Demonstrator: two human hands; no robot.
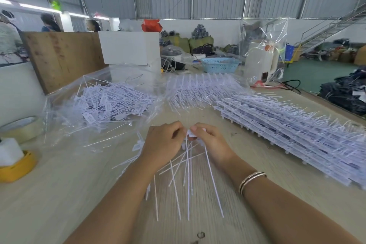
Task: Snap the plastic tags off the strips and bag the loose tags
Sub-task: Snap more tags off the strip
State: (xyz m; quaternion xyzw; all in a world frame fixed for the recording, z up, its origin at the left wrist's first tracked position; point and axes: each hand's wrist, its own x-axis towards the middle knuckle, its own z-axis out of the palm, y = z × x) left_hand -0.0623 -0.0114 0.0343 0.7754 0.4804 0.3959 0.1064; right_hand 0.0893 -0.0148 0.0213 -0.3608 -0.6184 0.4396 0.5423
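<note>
White plastic tags (pixel 191 134) | we are pinching a small bunch between left hand (pixel 162 142) and right hand (pixel 211 140), fingers curled on the heads, tails fanning toward us over the bench (pixel 79 194) | clear bag (pixel 99 103) lying open at left for drop-off | strips (pixel 287 125) stacked at right within reach

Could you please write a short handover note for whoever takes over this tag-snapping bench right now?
Left hand and right hand both pinch a strip of tags between them above the table, its thin tails hanging toward you.
Done: a pile of loose tags lies in the open clear bag at the left.
Left: finish this strip, then the stacked strips at the right and the bundle of strips behind the hands; bag the loose tags.
</note>
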